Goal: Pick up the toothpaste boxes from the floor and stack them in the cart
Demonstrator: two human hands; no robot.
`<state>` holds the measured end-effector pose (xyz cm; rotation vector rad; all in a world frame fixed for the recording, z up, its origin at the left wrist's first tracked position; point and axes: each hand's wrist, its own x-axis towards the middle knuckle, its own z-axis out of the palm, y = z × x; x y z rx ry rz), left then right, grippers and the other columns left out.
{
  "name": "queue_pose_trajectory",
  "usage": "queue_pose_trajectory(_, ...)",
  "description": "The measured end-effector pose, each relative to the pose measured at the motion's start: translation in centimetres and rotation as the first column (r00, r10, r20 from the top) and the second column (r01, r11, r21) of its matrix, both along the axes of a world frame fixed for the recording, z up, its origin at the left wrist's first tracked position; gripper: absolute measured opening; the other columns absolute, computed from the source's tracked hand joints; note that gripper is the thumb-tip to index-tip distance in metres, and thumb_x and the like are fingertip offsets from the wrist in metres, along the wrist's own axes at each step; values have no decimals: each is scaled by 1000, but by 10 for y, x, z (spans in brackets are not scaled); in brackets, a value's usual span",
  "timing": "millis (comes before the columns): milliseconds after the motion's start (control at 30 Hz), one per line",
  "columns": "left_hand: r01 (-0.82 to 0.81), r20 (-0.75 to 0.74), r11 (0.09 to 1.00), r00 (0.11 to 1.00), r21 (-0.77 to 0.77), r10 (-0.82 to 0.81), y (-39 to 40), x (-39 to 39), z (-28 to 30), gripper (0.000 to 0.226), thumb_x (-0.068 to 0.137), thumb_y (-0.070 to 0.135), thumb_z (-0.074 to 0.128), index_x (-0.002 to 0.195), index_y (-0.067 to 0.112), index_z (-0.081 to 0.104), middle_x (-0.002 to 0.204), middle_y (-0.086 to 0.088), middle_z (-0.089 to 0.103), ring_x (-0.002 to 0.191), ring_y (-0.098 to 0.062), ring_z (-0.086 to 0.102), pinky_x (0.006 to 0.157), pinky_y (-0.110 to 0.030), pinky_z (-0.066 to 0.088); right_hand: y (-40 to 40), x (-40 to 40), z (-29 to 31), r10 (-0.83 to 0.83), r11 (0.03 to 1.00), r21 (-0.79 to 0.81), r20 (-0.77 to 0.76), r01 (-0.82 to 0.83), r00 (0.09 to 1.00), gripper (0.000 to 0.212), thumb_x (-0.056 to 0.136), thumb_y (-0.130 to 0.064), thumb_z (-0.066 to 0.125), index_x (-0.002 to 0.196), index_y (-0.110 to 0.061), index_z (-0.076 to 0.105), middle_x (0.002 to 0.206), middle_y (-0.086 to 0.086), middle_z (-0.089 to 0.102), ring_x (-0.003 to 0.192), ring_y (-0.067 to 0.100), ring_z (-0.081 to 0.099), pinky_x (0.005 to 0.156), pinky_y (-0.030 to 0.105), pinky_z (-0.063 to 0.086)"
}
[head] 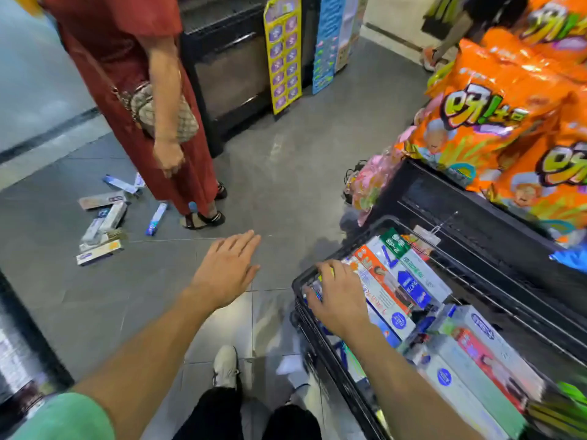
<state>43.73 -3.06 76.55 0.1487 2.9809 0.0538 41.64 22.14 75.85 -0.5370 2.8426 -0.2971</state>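
Light, stiff cardboard toothpaste boxes (101, 222) scattered on grey tile floor (286, 173) at 10 o'clock.
My left hand (227, 269) flat, empty; right hand (338, 296) curls on boxes in black cart (305, 281). I'd pinch long sides mid-length.

Shop interior, grey tiled floor (286, 173) with pale strip along left edge. Black cabinet (228, 74) at back, yellow sign (283, 55) and blue sign (327, 42) leaning beside it. Orange snack bags (495, 122) piled on black shelf (451, 198) at right.
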Motion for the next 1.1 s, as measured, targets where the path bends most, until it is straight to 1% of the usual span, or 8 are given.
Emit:
queue_pose_trajectory(167, -250, -82, 968, 965, -9, 249, -103, 31, 38, 66, 101, 48, 47, 157, 14, 34, 162, -5, 35, 144, -26, 39, 114, -44, 30, -111, -35, 40, 264, 965, 10, -83, -264, 961, 60, 95, -53, 50, 141, -14, 50, 145, 10, 48, 133, 31, 43, 110, 40, 35)
queue_pose_trajectory(300, -438, -165, 899, 886, 12, 433, -201, 69, 59, 58, 98, 46, 53, 142, 8, 55, 144, -12, 56, 127, -32, 56, 100, -49, 45, -229, -48, 65, 460, 887, 26, -131, -461, 878, 66, 96, -56, 47, 148, -14, 44, 153, 10, 42, 140, 30, 38, 113, 39, 31)
queue_pose_trajectory(367, -517, -162, 856, 842, 24, 514, -253, 88, 65, 58, 95, 43, 63, 140, 6, 57, 141, -14, 59, 125, -34, 58, 101, -50, 45, -289, -48, 75, 548, 835, 34, -145, -549, 824, 67, 96, -56, 47, 149, -14, 43, 154, 10, 41, 140, 29, 37, 114, 38, 29)
queue_pose_trajectory(533, -650, -173, 760, 746, 18, 643, -365, 136, 74, 60, 93, 46, 56, 137, 5, 60, 140, -14, 60, 127, -34, 57, 104, -51, 44, -423, -44, 84, 660, 745, 27, -171, -666, 731, 67, 95, -57, 49, 147, -14, 46, 152, 8, 44, 140, 26, 38, 115, 37, 31)
queue_pose_trajectory(633, -700, -151, 714, 704, 12, 693, -414, 157, 71, 70, 91, 52, 39, 139, 5, 59, 142, -14, 58, 130, -33, 56, 106, -52, 44, -490, -41, 82, 712, 698, 37, -154, -716, 686, 66, 96, -57, 48, 147, -16, 44, 153, 7, 43, 141, 25, 38, 115, 36, 30)
queue_pose_trajectory(800, -756, -142, 655, 648, 1, 748, -482, 161, 49, 61, 97, 47, 53, 144, 8, 54, 147, -12, 54, 134, -30, 52, 109, -50, 40, -580, -55, 69, 769, 637, 66, -120, -768, 628, 68, 97, -59, 46, 149, -15, 41, 155, 7, 41, 142, 26, 37, 117, 36, 29)
queue_pose_trajectory(900, -786, -124, 618, 614, -14, 779, -527, 146, 34, 63, 98, 50, 51, 146, 9, 52, 149, -10, 53, 136, -28, 50, 110, -48, 40, -636, -76, 54, 788, 614, 69, -101, -786, 607, 70, 97, -60, 45, 149, -14, 41, 153, 7, 42, 141, 26, 37, 117, 36, 28)
queue_pose_trajectory(1100, -791, -5, 607, 609, -79, 793, -626, 90, 8, 72, 101, 60, 32, 159, 18, 25, 165, -2, 27, 150, -22, 28, 120, -44, 22, -742, -131, 18, 808, 589, 58, -22, -806, 589, 70, 97, -61, 43, 151, -18, 38, 152, 4, 43, 139, 24, 38, 116, 36, 31)
